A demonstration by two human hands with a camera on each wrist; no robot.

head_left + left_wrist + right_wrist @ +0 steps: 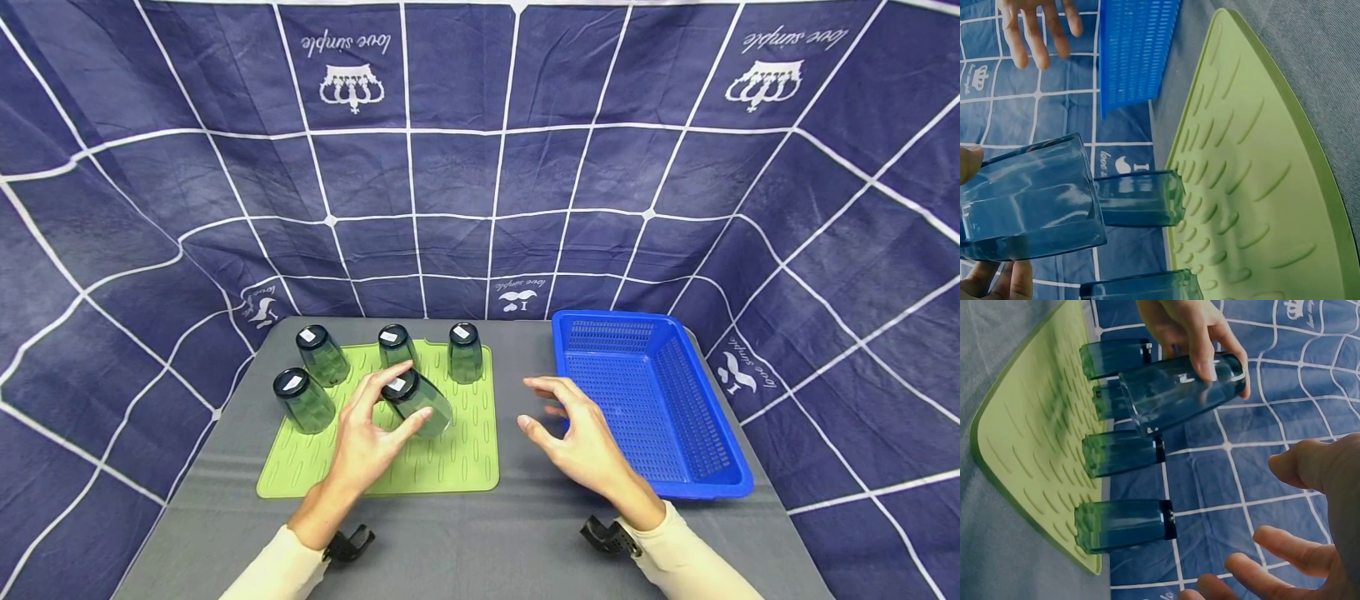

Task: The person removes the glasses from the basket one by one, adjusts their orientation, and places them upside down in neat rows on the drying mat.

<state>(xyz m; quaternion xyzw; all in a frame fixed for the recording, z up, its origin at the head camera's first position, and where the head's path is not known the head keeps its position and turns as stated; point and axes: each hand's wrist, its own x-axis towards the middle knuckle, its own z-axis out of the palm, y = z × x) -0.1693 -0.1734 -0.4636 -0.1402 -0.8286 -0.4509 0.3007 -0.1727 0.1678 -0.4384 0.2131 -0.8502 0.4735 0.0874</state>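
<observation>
My left hand (365, 442) grips a dark green-blue drinking glass (429, 410) near its base, thumb on one side and fingers on the other. The glass is upside down and tilted, held over the green drying mat (468, 467); in the left wrist view its mouth end (1094, 187) points toward the mat. My right hand (588, 437) holds nothing, thumb and fingers spread apart in the air beside the blue basket. In the right wrist view its fingers (1260, 575) show at the lower right, apart from the held glass.
Several matching glasses stand upside down on the mat: one at the back right (466, 354), one at the back middle (396, 346), two at the left, the nearer (306, 404) at its edge. A blue perforated basket (738, 467) stands on the grey tabletop (525, 542) at right.
</observation>
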